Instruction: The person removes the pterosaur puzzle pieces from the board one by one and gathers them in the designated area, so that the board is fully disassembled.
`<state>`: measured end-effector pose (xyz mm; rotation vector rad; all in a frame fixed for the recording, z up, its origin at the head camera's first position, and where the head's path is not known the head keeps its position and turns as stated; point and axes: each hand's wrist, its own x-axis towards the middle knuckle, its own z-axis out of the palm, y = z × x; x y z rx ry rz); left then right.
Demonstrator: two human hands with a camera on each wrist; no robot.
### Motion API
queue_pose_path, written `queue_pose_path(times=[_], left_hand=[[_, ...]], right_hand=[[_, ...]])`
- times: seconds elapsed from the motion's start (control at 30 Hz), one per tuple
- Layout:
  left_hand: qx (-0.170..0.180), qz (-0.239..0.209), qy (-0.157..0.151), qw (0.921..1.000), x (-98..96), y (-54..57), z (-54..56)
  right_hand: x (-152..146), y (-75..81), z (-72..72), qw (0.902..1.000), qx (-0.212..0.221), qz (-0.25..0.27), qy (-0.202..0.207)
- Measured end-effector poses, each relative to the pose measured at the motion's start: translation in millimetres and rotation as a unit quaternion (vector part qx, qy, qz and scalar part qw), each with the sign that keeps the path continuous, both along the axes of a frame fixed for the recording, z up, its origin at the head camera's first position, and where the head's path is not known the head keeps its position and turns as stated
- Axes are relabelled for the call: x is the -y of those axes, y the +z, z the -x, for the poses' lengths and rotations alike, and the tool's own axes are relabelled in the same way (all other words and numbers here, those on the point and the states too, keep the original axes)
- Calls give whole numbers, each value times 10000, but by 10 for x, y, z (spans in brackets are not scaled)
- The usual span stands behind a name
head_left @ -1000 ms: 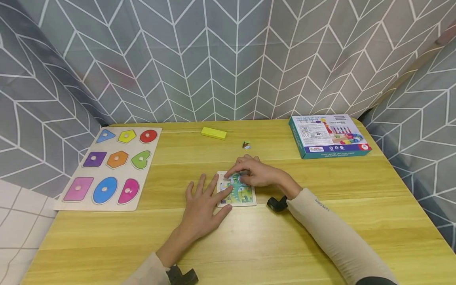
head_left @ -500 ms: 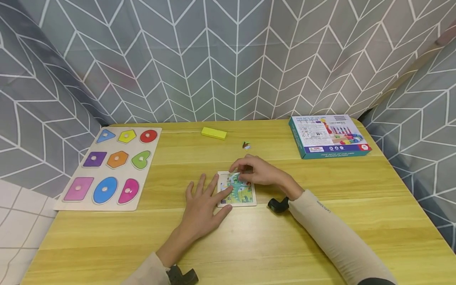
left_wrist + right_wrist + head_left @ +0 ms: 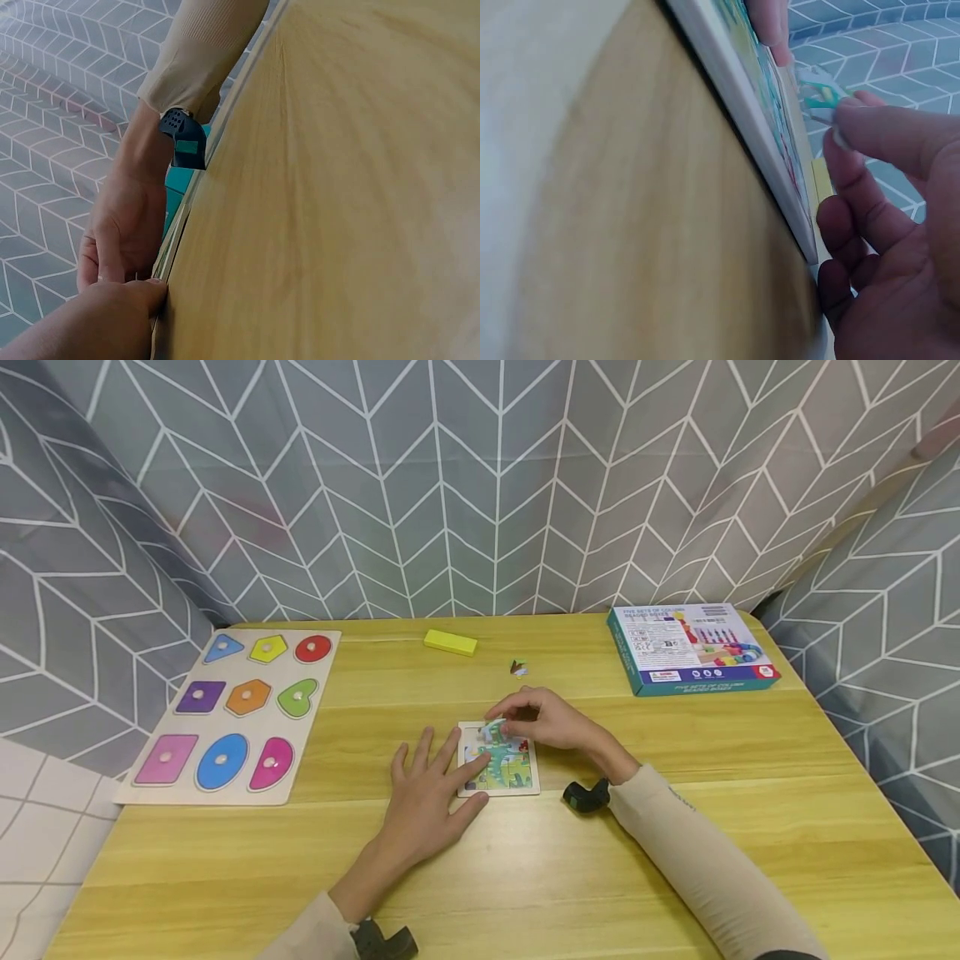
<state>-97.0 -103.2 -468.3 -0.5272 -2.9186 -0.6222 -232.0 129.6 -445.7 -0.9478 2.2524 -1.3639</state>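
Note:
A small jigsaw puzzle [image 3: 517, 773] with a green dinosaur picture lies in a pale wooden frame on the table. My right hand [image 3: 551, 720] is over its far edge and pinches a puzzle piece [image 3: 823, 96] between thumb and fingers, raised off the board. My left hand [image 3: 427, 802] lies flat with spread fingers, its thumb and index finger touching the left side of the puzzle. Beyond the puzzle, a loose brown and green puzzle piece [image 3: 519, 667] lies on the table.
At the left lies a wooden shape board [image 3: 251, 672] with several coloured knobbed shapes. A yellow block [image 3: 450, 642] sits near the far edge. A boxed bead set [image 3: 693, 647] stands at the far right. A grey patterned curtain [image 3: 495, 485] hangs behind the wooden table [image 3: 600, 877].
My right hand has drawn back slightly from the upper left of the puzzle, and a piece now shows tilted up in its fingers. The left hand stays in place.

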Motion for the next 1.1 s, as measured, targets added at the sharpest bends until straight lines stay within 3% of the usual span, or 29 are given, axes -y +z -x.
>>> queue_pose_path(times=[0.2,0.4,0.53,0.8,1.1], left_hand=[[70,18,1,10000,3,-1,9],[15,-20,-13,10000,-2,-11,15],[-101,-47,-9,9999,-4,-19,6],[-114,-97,59,9999,12,-24,-30],[-142,-121,12,9998,1,-29,-7]], right_hand=[[-39,30,14,9994,157,228,-213],[-176,82,95,9968,177,175,-755],[-304,96,191,9920,117,45,-1259],[-517,40,378,9823,-51,-187,-1863],[-575,44,511,9746,-41,-545,-2173]])
